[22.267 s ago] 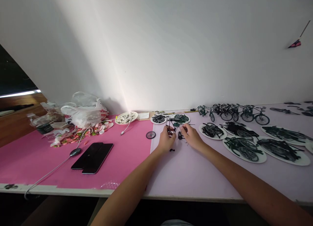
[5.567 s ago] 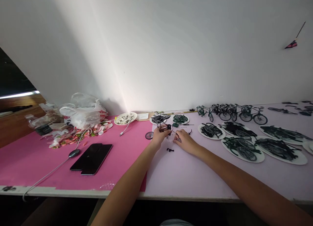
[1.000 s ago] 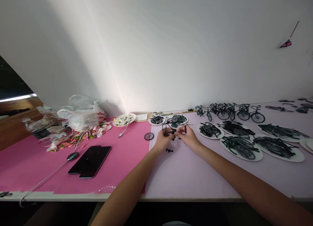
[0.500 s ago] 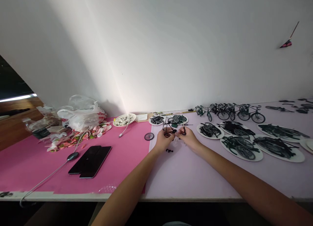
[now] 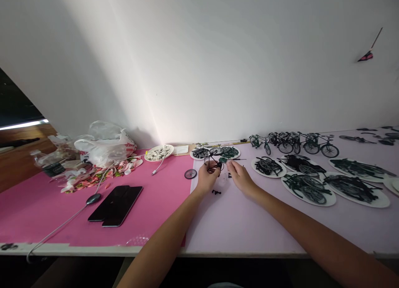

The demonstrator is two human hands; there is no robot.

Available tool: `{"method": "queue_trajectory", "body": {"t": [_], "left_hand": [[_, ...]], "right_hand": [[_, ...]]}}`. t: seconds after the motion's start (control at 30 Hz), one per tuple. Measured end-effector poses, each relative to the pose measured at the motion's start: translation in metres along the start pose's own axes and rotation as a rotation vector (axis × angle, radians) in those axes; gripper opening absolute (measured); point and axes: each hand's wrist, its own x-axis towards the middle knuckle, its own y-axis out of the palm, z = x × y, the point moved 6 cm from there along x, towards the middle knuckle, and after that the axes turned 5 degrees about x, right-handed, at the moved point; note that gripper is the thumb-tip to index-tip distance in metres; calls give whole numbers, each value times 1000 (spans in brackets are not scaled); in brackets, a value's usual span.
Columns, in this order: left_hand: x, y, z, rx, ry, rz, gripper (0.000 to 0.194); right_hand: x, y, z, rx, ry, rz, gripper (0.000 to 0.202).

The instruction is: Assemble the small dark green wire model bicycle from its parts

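My left hand (image 5: 208,178) is closed around a dark miniature bicycle frame (image 5: 213,164), its thin bars standing up above my fingers. My right hand (image 5: 241,179) is a short way to the right, fingers drawn together near the frame; whatever they may hold is hidden. Just below its fingertips shows a small black part (image 5: 230,175). Another small black piece (image 5: 216,192) lies on the pale sheet in front of my hands. A loose spoked wheel (image 5: 190,173) lies left of my left hand. Behind my hands, a plate (image 5: 236,156) carries dark green parts.
Assembled miniature bicycles (image 5: 285,143) stand in a row along the wall. Several plates (image 5: 326,200) of bicycle parts lie on the right. On the pink sheet (image 5: 162,213) are two black phones (image 5: 121,203), a cable, plastic bags (image 5: 104,148) and a plate of white pieces (image 5: 171,150).
My right hand has come away from the frame, and the thin upright shaft seen at its fingers is out of sight. My left hand keeps the frame, which is turned slightly.
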Motion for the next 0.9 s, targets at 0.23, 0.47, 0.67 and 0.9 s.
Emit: {"method": "queue_trajectory", "body": {"t": [0.23,0.47,0.67,0.9], "left_hand": [[-2,-6,-7,34,47,-50,26],[-1,-5,-5,81,44,-47,25],[-1,-4,-5,141,108,-37,22],[-4,-4,-8,261,166,-55,19]], "right_hand": [[-2,3,14,-96,-76,25,37],[-1,1,10,-143,-74,22,34],[0,1,8,-159,-85,5,32],[1,1,7,-175,-97,-12,32]]}}
